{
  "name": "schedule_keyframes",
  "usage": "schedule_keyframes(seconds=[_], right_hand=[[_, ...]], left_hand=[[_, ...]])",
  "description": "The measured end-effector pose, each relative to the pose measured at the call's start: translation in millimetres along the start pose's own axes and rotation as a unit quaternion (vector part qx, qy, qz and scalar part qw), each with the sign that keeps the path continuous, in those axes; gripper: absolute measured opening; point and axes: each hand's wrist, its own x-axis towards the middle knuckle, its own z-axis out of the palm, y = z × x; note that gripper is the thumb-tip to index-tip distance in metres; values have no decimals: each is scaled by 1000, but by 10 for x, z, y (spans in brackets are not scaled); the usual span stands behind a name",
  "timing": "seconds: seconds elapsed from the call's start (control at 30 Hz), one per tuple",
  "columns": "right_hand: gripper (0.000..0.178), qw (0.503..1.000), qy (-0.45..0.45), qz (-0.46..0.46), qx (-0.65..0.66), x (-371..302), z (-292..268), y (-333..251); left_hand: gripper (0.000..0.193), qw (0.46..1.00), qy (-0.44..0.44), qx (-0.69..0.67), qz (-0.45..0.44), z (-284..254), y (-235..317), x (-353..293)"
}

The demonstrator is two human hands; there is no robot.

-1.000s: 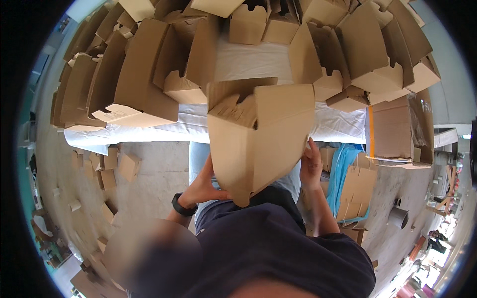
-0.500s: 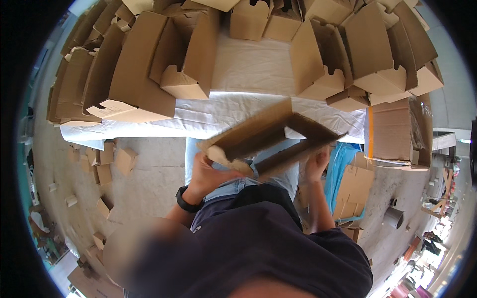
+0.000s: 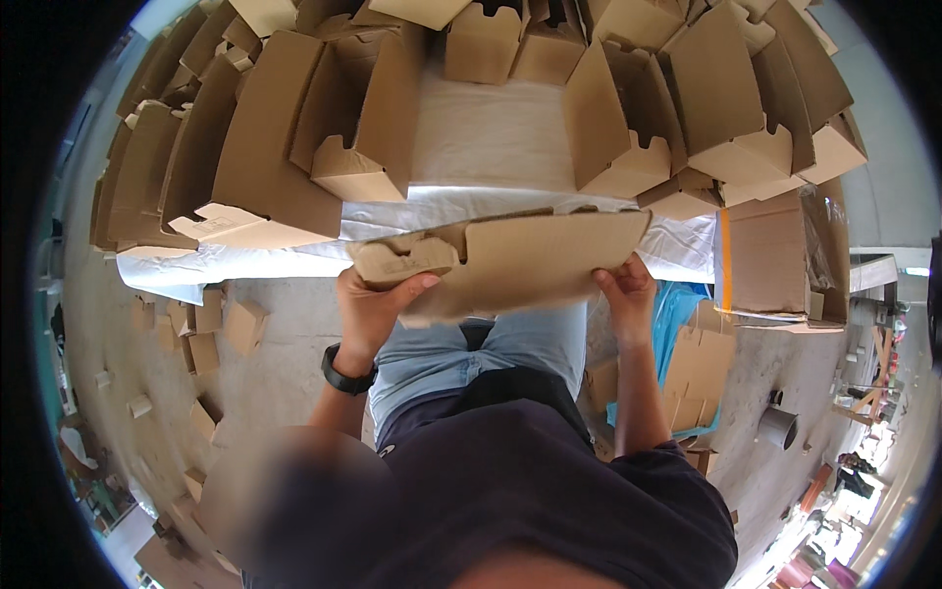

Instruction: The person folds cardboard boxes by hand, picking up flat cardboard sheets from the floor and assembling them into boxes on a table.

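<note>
A brown cardboard box point(image 3: 549, 260) spans the space in front of my lap, just short of the table edge, with its broad side toward me. My left hand point(image 3: 368, 304) grips its left end by the notched flap, thumb on the near face. At the other end, my right hand point(image 3: 628, 290) pinches the lower right corner, thumb in front and the fingers partly hidden behind. The box's inside is mostly out of sight from here.
A table with a white cloth point(image 3: 491, 142) carries open cardboard boxes point(image 3: 363, 128) at left, right and back. A taped carton point(image 3: 770, 260) stands at the right end. Small boxes point(image 3: 250, 324) lie on the floor left; a blue bag point(image 3: 677, 334) with flat cardboard sits right.
The box has turned from a slanted, open-frame view to nearly level, broad side facing me. My right hand has come onto its right end; my left hand has shifted slightly left and up.
</note>
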Motion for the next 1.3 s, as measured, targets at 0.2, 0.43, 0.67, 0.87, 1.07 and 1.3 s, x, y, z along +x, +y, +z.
schedule_keyframes(seconds=[0.2,0.43,0.67,0.87,1.07,1.3], right_hand=[[51,994,6,-106,-34,148,429,-169],[82,959,-132,-133,211,615,1145,-623],[74,993,-78,-65,55,818,1236,-765],[61,991,-67,-106,-53,788,1265,-736],[48,940,47,-181,-286,758,1180,-978],[45,891,68,-262,-364,772,917,-1093]], left_hand=[[15,865,-62,141,478,-85,592,-29],[49,945,-22,205,255,529,118,-60],[71,960,-97,114,235,582,149,59],[62,817,-256,314,410,380,698,786],[55,759,-256,340,494,348,688,1084],[57,749,-206,376,505,106,605,1257]])
